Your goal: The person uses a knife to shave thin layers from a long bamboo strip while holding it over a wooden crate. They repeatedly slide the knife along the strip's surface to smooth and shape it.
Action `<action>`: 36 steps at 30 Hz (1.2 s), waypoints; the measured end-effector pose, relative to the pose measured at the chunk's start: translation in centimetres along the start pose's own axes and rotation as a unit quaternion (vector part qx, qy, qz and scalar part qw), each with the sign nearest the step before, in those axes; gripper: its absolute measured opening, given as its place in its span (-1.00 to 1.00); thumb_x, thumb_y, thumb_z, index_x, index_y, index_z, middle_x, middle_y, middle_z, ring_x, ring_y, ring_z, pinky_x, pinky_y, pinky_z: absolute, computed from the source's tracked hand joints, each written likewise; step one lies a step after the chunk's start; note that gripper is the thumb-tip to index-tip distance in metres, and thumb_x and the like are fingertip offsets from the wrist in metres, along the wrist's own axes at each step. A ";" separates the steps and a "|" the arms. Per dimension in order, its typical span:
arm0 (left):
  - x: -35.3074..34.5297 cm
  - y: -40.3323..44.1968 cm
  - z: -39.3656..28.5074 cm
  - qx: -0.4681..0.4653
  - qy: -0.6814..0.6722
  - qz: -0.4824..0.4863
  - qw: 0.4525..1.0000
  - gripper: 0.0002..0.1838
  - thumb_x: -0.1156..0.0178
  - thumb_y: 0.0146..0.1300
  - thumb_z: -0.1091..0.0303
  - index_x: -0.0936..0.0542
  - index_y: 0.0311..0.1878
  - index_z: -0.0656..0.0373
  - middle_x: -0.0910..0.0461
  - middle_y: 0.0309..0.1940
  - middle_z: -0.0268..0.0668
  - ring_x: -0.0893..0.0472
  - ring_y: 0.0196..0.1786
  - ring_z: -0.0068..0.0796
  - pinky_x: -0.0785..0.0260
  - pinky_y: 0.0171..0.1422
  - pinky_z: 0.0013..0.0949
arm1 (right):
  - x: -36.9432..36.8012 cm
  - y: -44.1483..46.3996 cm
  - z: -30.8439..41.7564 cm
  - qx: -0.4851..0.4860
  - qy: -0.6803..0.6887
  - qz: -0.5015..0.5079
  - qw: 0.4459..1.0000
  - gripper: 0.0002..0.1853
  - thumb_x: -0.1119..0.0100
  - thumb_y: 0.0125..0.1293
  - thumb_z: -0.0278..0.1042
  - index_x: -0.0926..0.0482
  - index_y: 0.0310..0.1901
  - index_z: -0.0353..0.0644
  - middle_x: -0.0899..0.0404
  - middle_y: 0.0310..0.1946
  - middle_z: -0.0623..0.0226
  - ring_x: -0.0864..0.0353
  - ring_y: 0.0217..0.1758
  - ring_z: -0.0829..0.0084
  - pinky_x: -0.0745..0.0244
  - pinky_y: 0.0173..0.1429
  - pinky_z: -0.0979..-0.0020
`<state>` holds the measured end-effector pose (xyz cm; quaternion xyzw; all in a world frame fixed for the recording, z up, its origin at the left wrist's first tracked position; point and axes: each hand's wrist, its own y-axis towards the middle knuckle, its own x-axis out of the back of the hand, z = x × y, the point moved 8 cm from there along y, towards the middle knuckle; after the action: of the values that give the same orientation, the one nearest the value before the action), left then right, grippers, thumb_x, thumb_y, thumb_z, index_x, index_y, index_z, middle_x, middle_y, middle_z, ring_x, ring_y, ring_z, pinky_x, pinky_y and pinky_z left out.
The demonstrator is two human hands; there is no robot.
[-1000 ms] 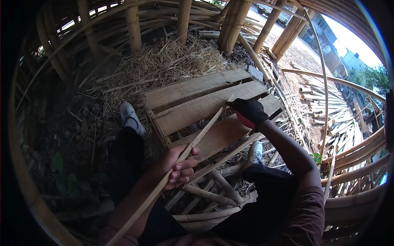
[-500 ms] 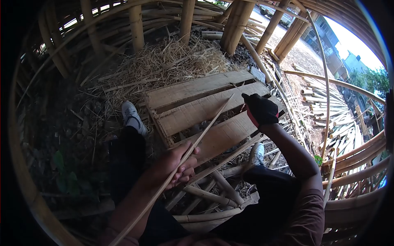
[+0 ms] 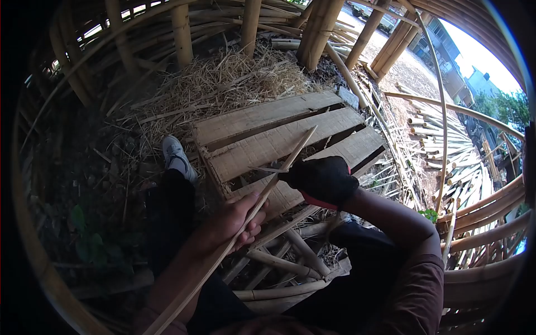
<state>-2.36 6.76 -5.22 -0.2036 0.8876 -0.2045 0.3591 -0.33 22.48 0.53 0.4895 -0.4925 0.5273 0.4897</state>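
My bare left hand (image 3: 235,220) is closed around a long, thin bamboo strip (image 3: 206,270). The strip runs slantwise from the lower left, along my forearm, to a tip above the wooden slats. My right hand (image 3: 325,180), in a black and red glove, is closed on a knife (image 3: 267,169) with a thin blade. The blade lies across the strip a little beyond my left hand, pointing left. Most of the knife's handle is hidden inside the glove.
A low slatted wooden platform (image 3: 257,120) stands before me. Behind it lies a heap of shavings (image 3: 234,78) among upright bamboo posts (image 3: 316,33). Cut bamboo poles (image 3: 446,148) are stacked at the right. My shoe (image 3: 177,153) rests left of the platform.
My right hand has come back toward me and left, bringing the knife from beyond the strip's tip to across the strip near my left hand. The left hand keeps its grip.
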 end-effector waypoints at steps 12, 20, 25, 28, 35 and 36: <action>-0.4 -0.1 -0.1 -0.006 0.049 0.008 0.999 -0.59 0.27 0.56 0.01 -0.36 -0.12 0.19 -0.23 -0.71 -0.49 -0.22 -0.79 -0.75 -0.13 -0.75 -0.63 | -0.7 -0.7 -0.7 0.074 -0.063 -0.086 0.992 -0.73 -0.04 0.36 -0.16 -0.66 0.02 0.26 -0.66 -0.39 0.42 -0.70 -0.39 0.34 -0.56 -0.40 0.31; -0.7 -0.4 -0.4 -0.007 -0.018 0.024 1.000 -0.64 0.28 0.57 0.06 -0.34 -0.12 0.17 -0.21 -0.72 -0.54 -0.18 -0.83 -0.79 -0.10 -0.76 -0.66 | -0.8 -1.1 -0.5 0.018 0.005 -0.070 0.997 -0.76 -0.03 0.39 -0.10 -0.65 -0.02 0.21 -0.66 -0.40 0.34 -0.67 -0.43 0.22 -0.58 -0.36 0.23; -0.4 0.0 0.4 0.033 -0.154 0.087 0.984 -0.72 0.26 0.57 0.13 -0.32 -0.16 0.10 -0.18 -0.73 -0.59 -0.16 -0.82 -0.87 -0.01 -0.79 -0.74 | -1.6 0.2 -5.2 -0.015 0.016 -0.070 0.997 -0.78 -0.04 0.37 -0.16 -0.68 -0.08 0.14 -0.66 -0.34 0.27 -0.67 -0.38 0.16 -0.57 -0.34 0.19; -0.8 -0.3 0.4 0.025 -0.135 0.071 0.988 -0.73 0.26 0.57 0.12 -0.31 -0.17 0.08 -0.18 -0.73 -0.62 -0.16 -0.83 -0.88 0.01 -0.81 -0.76 | -2.0 0.1 -7.0 -0.027 -0.008 -0.062 0.998 -0.73 0.02 0.40 -0.16 -0.64 0.02 0.12 -0.65 -0.30 0.24 -0.67 -0.33 0.15 -0.58 -0.29 0.18; -1.0 -0.7 0.0 0.013 -0.109 0.062 0.992 -0.69 0.29 0.58 0.09 -0.31 -0.16 0.09 -0.17 -0.73 -0.61 -0.15 -0.82 -0.88 -0.04 -0.79 -0.76 | -2.1 0.5 -4.7 -0.019 0.020 0.020 0.999 -0.65 0.06 0.43 0.02 -0.58 0.14 0.26 -0.67 -0.18 0.23 -0.67 -0.10 0.11 -0.56 -0.10 0.14; -1.0 -0.6 -0.2 0.010 -0.106 0.064 0.992 -0.69 0.29 0.58 0.09 -0.31 -0.16 0.09 -0.17 -0.73 -0.61 -0.15 -0.82 -0.88 -0.04 -0.79 -0.76 | -0.8 0.9 -6.7 -0.132 0.073 0.061 0.987 -0.60 0.07 0.43 0.12 -0.60 0.11 0.19 -0.66 -0.12 0.18 -0.65 -0.07 0.06 -0.54 -0.07 0.14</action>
<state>-1.73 6.80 -4.26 -0.1636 0.8537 -0.1675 0.4652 -1.40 29.11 -0.53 0.3501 -0.5492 0.5210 0.5517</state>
